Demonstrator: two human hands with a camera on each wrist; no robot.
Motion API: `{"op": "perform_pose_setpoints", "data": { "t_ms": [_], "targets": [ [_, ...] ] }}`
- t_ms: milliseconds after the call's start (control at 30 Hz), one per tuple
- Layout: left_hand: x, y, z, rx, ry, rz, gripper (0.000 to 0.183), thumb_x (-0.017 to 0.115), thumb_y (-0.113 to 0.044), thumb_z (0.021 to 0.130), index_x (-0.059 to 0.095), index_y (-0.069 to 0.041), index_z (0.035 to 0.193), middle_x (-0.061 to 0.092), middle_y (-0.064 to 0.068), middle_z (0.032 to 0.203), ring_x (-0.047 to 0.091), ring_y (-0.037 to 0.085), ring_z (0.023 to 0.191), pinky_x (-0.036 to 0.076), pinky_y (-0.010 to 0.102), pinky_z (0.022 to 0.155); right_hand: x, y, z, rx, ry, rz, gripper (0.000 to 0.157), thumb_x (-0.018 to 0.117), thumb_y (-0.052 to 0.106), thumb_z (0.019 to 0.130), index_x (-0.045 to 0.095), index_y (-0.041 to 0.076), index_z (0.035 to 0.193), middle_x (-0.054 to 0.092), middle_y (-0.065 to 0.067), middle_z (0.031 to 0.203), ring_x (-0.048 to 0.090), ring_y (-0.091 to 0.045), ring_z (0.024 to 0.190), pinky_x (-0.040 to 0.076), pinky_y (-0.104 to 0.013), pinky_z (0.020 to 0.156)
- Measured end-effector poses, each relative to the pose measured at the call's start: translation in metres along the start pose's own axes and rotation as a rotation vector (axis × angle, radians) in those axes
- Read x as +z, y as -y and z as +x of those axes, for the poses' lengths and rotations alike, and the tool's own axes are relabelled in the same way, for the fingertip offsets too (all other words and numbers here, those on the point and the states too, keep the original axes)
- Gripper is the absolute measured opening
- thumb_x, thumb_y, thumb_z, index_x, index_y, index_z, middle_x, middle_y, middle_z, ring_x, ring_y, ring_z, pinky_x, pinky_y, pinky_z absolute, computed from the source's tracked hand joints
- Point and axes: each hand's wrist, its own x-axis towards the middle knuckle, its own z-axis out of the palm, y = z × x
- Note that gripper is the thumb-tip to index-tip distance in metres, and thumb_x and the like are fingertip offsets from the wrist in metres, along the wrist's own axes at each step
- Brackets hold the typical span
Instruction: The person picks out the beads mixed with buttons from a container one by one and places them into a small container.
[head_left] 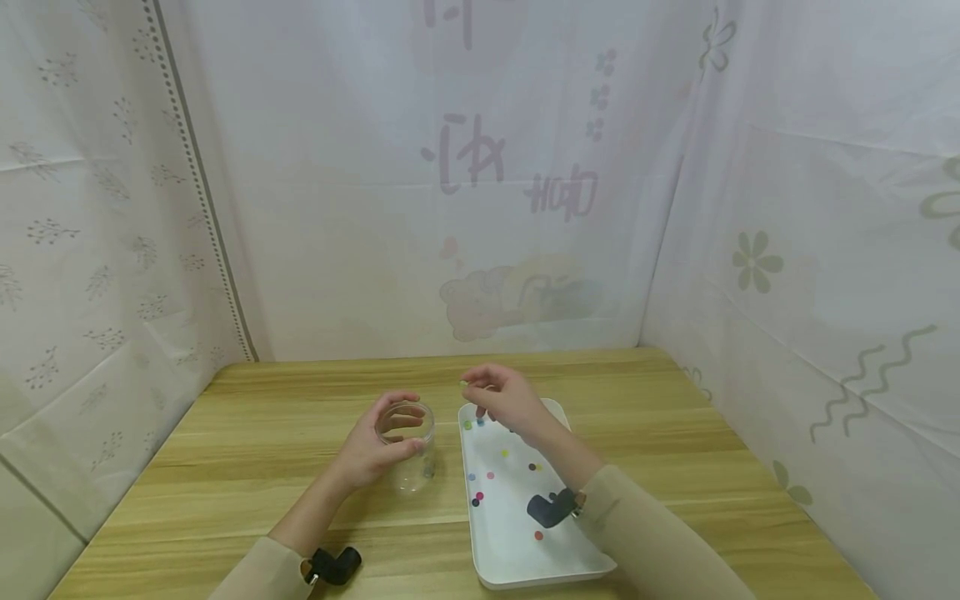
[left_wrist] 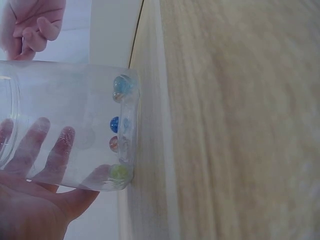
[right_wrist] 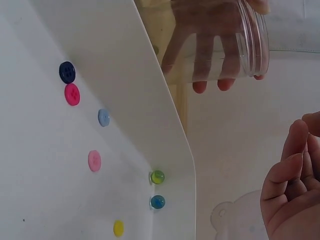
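My left hand grips a clear jar from its left side, fingers and thumb curled round the wall. The jar stands upright on the table, its mouth uncovered. Several marbles lie at its bottom, among them a blue marble and a yellow-green marble. My right hand is raised over the far left corner of a white tray, pinching a small yellow-green marble between its fingertips. Inside the tray, a green marble lies beside a teal marble.
Flat buttons are scattered in the tray, including a navy button, a magenta button, a pink button and a red button. The tray stands right of the jar on a wood-grain table. Printed white curtains surround the table.
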Motion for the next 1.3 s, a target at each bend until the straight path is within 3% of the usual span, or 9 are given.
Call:
{"op": "perform_pose_setpoints", "data": {
  "t_ms": [300, 767, 933, 1300],
  "targets": [
    [0.0, 0.0, 0.001, -0.01, -0.001, -0.004, 0.065, 0.081, -0.018, 0.095, 0.049, -0.012, 0.152, 0.063, 0.026, 0.146, 0.064, 0.046, 0.136, 0.056, 0.046, 0.105, 0.005, 0.01, -0.001, -0.022, 0.029, 0.004, 0.031, 0.074, 0.017, 0.104, 0.072, 0.003, 0.131, 0.075, -0.005, 0.107, 0.067, -0.015, 0.073, 0.051, -0.025, 0.062],
    [-0.001, 0.0, -0.001, 0.004, 0.008, -0.017, 0.069, 0.08, -0.015, 0.096, 0.045, -0.005, 0.155, 0.062, 0.027, 0.148, 0.062, 0.048, 0.137, 0.057, 0.053, 0.109, 0.015, 0.02, -0.001, -0.02, 0.063, 0.012, 0.034, 0.074, 0.017, 0.103, 0.07, 0.001, 0.132, 0.076, -0.009, 0.11, 0.069, -0.022, 0.074, 0.05, -0.023, 0.06],
    [-0.001, 0.0, -0.001, 0.019, 0.02, -0.024, 0.071, 0.08, -0.015, 0.097, 0.043, -0.001, 0.156, 0.061, 0.03, 0.147, 0.06, 0.053, 0.138, 0.057, 0.057, 0.109, 0.019, 0.024, -0.002, -0.022, 0.071, 0.01, 0.028, 0.075, 0.016, 0.103, 0.072, 0.007, 0.129, 0.075, -0.007, 0.11, 0.068, -0.019, 0.074, 0.049, -0.023, 0.06],
    [-0.001, 0.0, -0.002, 0.008, 0.018, -0.006, 0.07, 0.08, -0.018, 0.097, 0.045, -0.004, 0.156, 0.062, 0.027, 0.148, 0.06, 0.051, 0.138, 0.056, 0.055, 0.107, 0.027, 0.029, -0.004, -0.056, 0.098, -0.005, 0.033, 0.074, 0.018, 0.103, 0.07, 0.001, 0.132, 0.076, -0.011, 0.113, 0.068, -0.014, 0.073, 0.052, -0.023, 0.062]
  ]
}}
